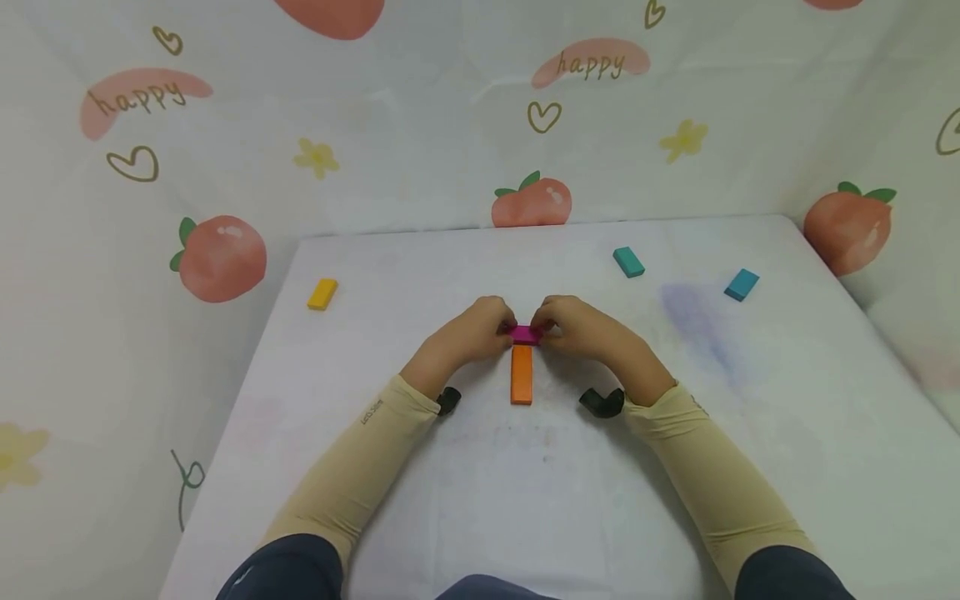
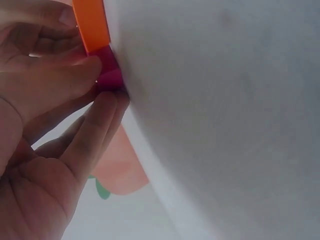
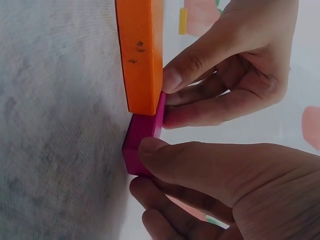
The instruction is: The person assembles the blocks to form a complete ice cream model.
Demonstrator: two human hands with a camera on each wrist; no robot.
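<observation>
A magenta block (image 1: 525, 335) lies crosswise on the white table, at the far end of an orange block (image 1: 521, 375) that points toward me. My left hand (image 1: 483, 329) pinches the magenta block's left end between thumb and fingers. At its right end, the thumb and fingers of my right hand (image 1: 573, 327) pinch it too. In the right wrist view the magenta block (image 3: 142, 135) sits right at the end of the orange block (image 3: 140, 60), forming a T shape. Neither hand touches the orange block's near end.
A yellow block (image 1: 322, 294) lies at the far left of the table (image 1: 480, 492). Toward the far right are a teal block (image 1: 628, 262) and a blue block (image 1: 741, 285). Behind the table hangs a white curtain (image 1: 420, 125) printed with peaches.
</observation>
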